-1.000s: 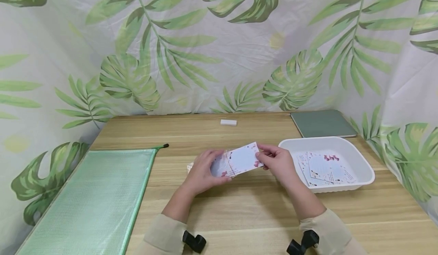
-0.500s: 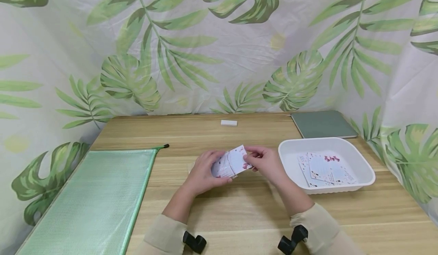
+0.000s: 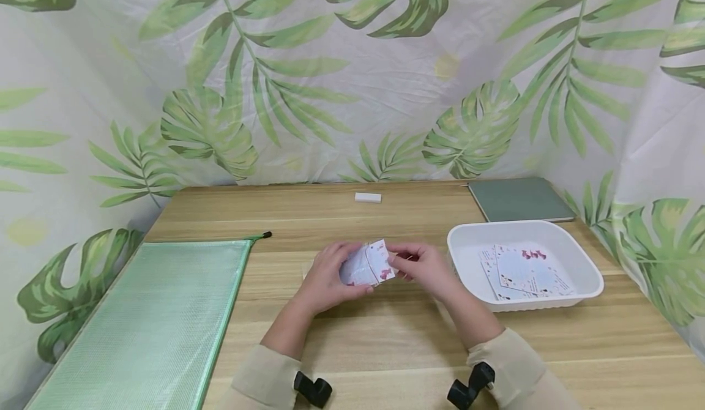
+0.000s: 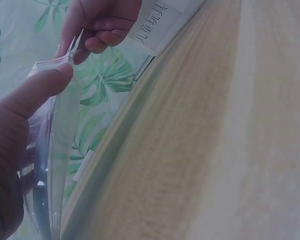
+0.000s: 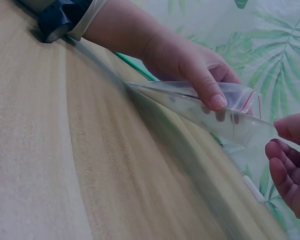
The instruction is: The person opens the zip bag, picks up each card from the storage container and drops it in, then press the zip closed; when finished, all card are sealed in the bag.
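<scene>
A clear zip bag (image 5: 235,97) with a red line along its mouth lies in the grip of my left hand (image 3: 326,280), thumb on the near side and fingers behind. A white card with pink and red floral print (image 3: 380,260) is mostly inside the bag, its right end sticking out of the mouth. That end is pinched between thumb and fingers of my right hand (image 3: 426,270). Both hands are over the middle of the table, and the left hand covers the bag's left part. In the left wrist view, the bag (image 4: 52,150) is seen edge-on.
A white plastic tray (image 3: 592,284) holding printed cards (image 3: 525,269) stands at the right. Behind it lies a dark green notebook (image 3: 518,199). A green mesh zip pouch (image 3: 143,324) covers the table's left side. A small white block (image 3: 368,197) sits at the back.
The card has slid left, deeper into the bag, and less of it shows. My right hand has moved left with it, while my left hand has stayed in place.
</scene>
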Motion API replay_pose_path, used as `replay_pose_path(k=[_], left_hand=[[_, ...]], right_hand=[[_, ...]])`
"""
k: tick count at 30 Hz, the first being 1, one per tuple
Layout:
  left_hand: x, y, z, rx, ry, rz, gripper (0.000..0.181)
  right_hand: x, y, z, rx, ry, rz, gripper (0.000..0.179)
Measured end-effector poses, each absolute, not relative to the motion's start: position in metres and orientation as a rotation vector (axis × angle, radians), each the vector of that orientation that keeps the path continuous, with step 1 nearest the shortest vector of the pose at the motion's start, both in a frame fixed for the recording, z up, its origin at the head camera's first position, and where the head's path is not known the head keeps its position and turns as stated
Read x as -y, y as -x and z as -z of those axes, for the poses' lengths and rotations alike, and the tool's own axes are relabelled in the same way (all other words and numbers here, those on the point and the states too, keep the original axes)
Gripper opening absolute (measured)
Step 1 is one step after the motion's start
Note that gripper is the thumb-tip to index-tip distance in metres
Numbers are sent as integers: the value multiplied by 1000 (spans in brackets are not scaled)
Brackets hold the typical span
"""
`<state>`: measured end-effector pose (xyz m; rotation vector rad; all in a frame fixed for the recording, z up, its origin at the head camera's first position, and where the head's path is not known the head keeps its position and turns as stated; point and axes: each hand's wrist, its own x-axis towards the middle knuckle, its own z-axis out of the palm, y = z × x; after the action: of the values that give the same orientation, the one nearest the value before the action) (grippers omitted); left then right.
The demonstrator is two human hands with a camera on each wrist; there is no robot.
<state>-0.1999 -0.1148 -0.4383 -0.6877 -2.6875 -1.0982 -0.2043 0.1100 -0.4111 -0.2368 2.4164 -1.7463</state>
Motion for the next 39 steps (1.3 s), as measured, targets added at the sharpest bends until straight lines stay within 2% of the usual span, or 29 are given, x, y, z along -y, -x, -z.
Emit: replay_pose_path(k=[17, 24, 34, 39], left_hand=[[114, 199, 438, 2686, 703, 1113, 80], [114, 199, 438, 2687, 688, 1130, 81], [113, 200, 437, 2724, 674, 1122, 89], [113, 199, 437, 2736, 661, 1120, 89]], right_hand=[[-83, 209, 427, -2477, 248, 1651, 20], [-85, 206, 422, -2525, 294, 1576, 22], [-152, 203, 381, -2645, 363, 1527, 33], [-202, 210, 366, -2766, 247, 1373, 38]])
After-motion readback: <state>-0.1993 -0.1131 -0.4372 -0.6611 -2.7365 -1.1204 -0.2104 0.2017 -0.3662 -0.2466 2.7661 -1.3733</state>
